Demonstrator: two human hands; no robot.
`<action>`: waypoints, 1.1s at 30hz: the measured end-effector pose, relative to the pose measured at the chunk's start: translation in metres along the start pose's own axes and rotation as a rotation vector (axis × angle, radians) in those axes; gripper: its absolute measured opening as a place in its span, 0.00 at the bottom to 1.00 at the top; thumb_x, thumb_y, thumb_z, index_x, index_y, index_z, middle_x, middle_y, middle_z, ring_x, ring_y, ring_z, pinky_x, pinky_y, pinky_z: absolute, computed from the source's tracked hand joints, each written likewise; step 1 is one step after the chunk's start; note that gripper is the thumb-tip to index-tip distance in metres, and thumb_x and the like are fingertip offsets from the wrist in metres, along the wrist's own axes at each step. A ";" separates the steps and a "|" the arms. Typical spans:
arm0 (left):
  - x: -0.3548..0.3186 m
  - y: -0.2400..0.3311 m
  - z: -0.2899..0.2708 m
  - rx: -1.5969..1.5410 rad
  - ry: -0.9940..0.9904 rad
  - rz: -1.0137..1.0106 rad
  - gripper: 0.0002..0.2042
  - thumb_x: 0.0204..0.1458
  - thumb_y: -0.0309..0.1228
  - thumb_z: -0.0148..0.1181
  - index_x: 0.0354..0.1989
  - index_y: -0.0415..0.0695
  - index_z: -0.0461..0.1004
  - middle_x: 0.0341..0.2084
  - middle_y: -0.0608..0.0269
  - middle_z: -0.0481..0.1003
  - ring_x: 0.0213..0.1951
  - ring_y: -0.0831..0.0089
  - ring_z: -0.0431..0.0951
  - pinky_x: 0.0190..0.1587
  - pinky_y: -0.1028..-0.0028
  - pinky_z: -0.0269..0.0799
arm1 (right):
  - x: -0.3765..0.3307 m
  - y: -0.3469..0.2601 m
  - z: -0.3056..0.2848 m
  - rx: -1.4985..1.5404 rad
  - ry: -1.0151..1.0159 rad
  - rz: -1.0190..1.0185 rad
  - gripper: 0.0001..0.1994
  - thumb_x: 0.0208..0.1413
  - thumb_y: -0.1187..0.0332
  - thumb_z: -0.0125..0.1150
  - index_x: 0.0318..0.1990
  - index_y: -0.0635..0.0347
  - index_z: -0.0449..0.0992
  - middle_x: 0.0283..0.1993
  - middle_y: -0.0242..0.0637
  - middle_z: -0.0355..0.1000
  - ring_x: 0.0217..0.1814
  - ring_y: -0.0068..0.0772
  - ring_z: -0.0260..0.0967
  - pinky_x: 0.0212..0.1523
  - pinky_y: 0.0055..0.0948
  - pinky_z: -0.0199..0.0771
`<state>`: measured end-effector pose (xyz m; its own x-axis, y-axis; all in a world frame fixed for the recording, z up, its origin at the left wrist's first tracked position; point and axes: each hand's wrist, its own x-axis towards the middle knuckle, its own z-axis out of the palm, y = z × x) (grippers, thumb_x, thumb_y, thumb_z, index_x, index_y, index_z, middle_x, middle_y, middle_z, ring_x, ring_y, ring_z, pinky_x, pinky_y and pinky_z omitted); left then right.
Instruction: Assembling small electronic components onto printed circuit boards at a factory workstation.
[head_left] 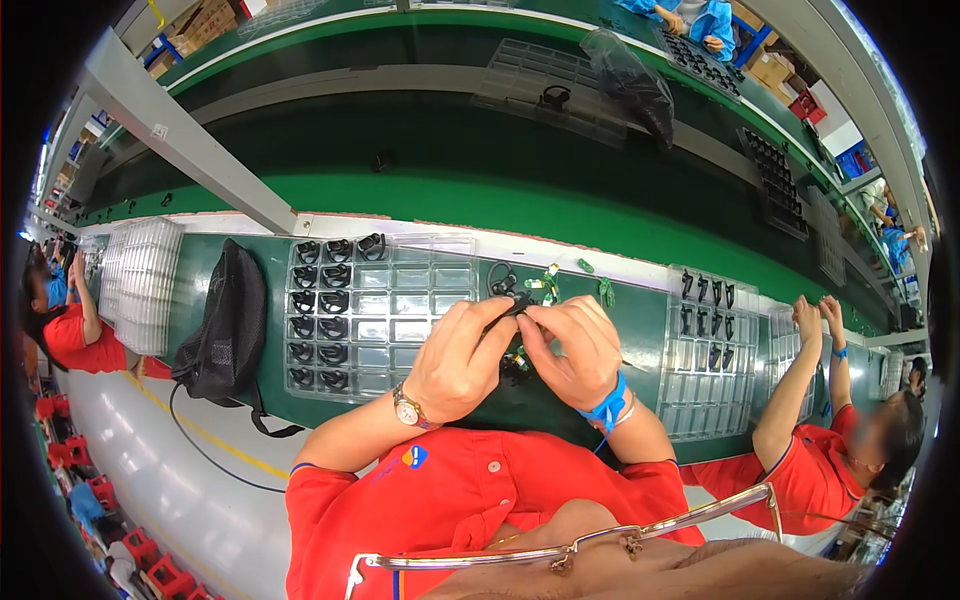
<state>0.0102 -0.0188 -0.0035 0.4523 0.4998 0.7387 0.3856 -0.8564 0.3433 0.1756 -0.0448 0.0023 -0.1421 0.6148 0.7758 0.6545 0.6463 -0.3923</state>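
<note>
My left hand and my right hand meet over the green bench, fingertips closed on a small black plastic part. The fingers cover most of it, so its exact kind is hidden. Just beyond lies a black hook-shaped piece. Small green circuit boards are scattered beside it, and more black bits sit under my hands. Left of my hands is a clear compartment tray, whose left columns hold several black hook-shaped pieces.
A black mesh bag and stacked clear trays stand to the left. On the right, another tray is partly filled, near a co-worker's arms. A green conveyor belt runs behind a white rail; a grey post rises at left.
</note>
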 end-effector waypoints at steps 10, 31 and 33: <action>0.000 -0.006 0.003 -0.037 0.030 -0.012 0.16 0.36 0.12 0.56 0.37 0.30 0.71 0.38 0.49 0.70 0.32 0.57 0.73 0.33 0.67 0.72 | 0.001 0.002 0.000 0.353 -0.144 0.183 0.16 0.41 0.83 0.66 0.41 0.64 0.75 0.31 0.40 0.71 0.31 0.37 0.70 0.31 0.30 0.70; 0.006 0.000 -0.002 -0.004 0.002 -0.066 0.14 0.38 0.13 0.55 0.37 0.32 0.72 0.37 0.51 0.71 0.33 0.58 0.73 0.35 0.67 0.71 | 0.001 0.024 -0.002 -0.092 -0.128 -0.354 0.17 0.42 0.76 0.61 0.43 0.67 0.76 0.43 0.42 0.72 0.37 0.37 0.74 0.33 0.29 0.76; 0.006 0.002 -0.003 -0.002 -0.004 -0.076 0.14 0.38 0.13 0.55 0.37 0.32 0.72 0.37 0.51 0.71 0.33 0.58 0.73 0.35 0.67 0.71 | 0.001 0.025 -0.002 -0.084 -0.129 -0.354 0.16 0.42 0.76 0.62 0.43 0.68 0.76 0.42 0.42 0.72 0.37 0.37 0.74 0.33 0.29 0.76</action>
<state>0.0116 -0.0173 0.0032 0.4249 0.5636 0.7084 0.4171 -0.8164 0.3994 0.1933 -0.0285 -0.0057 -0.4592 0.4156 0.7851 0.6057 0.7930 -0.0655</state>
